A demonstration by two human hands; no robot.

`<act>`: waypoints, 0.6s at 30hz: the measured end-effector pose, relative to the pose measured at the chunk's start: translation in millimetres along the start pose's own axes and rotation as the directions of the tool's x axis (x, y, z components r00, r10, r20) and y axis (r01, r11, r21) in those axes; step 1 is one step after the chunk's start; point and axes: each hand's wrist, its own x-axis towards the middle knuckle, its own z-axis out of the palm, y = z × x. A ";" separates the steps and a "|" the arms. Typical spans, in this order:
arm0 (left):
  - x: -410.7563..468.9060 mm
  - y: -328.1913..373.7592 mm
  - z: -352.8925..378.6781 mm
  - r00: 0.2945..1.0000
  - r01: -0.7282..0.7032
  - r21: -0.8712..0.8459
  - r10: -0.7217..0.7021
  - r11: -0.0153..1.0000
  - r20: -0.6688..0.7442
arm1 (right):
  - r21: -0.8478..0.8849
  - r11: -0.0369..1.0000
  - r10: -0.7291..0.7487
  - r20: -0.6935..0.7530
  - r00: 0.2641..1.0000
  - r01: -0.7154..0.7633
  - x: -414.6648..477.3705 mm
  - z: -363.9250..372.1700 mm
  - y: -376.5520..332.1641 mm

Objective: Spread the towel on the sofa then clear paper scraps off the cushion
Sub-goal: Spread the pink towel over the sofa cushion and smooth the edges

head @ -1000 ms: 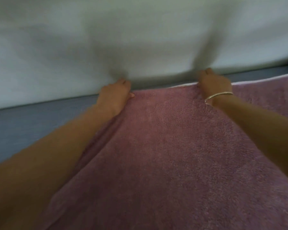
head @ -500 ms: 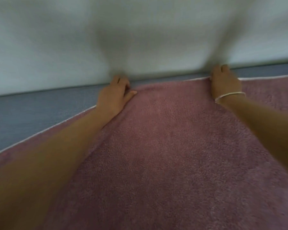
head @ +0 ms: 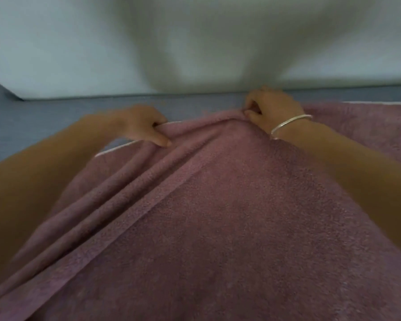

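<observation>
1. Towel: mauve terry cloth with a thin pale hem. It is lying over the sofa seat and filling most of the head view, from the near edge up to your hands. Long folds are running diagonally from its far edge toward the lower left, and the right part is lying flatter. The stretch of far edge between your hands is rising off the seat in a gathered ridge.

2. Left hand: you are gripping the towel's far edge here. Your fingers are curling round the hem and your thumb is pressing down on top of the cloth.

3. Right hand: you are pinching the same far edge further right, with your fingers curling tight round bunched cloth. The fingertips are blurring, so their exact placement cannot be told.

4. Bracelet: a thin silver-coloured bangle is sitting on your right wrist.

5. Sofa: grey-blue fabric is showing bare left of the towel and in a strip beyond its far edge.

6. White surface: it is standing behind the seat, pale and blurred, with a broad soft shadow falling across its middle. Whether it is a wall or a backrest cannot be told.
</observation>
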 end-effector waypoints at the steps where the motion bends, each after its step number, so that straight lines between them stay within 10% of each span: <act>1: -7.8 -16.4 1.3 0.999 0.043 -0.006 -0.043 0.999 0.005 | -0.028 1.000 0.005 0.007 1.000 -0.005 0.5 -3.8 -3.9; 9: -21.4 -38.8 -14.6 0.787 0.173 -0.209 -0.263 0.962 -0.559 | -0.062 0.998 0.028 0.264 0.964 -0.012 18.5 -36.0 -29.7; 18: -8.5 -52.2 35.1 0.772 0.059 -0.229 -0.190 0.972 -0.606 | -0.146 0.970 0.201 0.014 0.980 -0.197 20.9 6.5 -28.9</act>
